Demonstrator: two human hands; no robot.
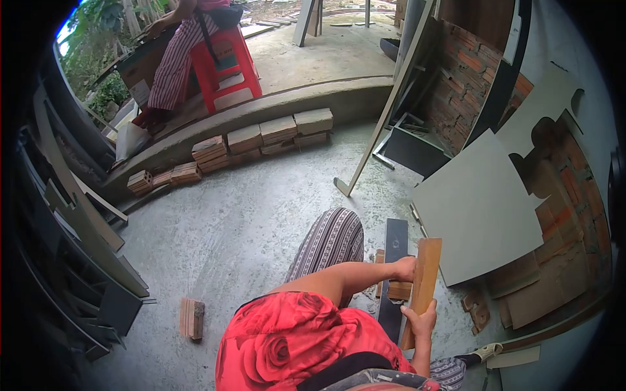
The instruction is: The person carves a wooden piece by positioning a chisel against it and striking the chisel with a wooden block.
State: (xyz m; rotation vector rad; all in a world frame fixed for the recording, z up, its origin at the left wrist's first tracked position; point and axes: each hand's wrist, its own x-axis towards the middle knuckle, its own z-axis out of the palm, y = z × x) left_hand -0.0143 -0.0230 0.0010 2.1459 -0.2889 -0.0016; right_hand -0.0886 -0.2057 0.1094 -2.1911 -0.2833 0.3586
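A yellow-brown wooden board (427,264) stands tilted on edge in front of me. My left hand (405,268) is closed on its left side, near the far end. Lower down, my right hand (422,319) grips the same board, the thumb showing on the near face and the other fingers mostly hidden. Just left of it lies a long dark grey board (395,240), resting over bricks (399,290) on the floor. Whether the wooden board touches the dark one cannot be made out.
Short stacks of bricks (244,139) line the concrete step. A single brick block (192,318) lies on the floor at left. Pale panels (479,208) lean at right, more panels (85,215) at left. Another person sits outside on a red stool (225,68).
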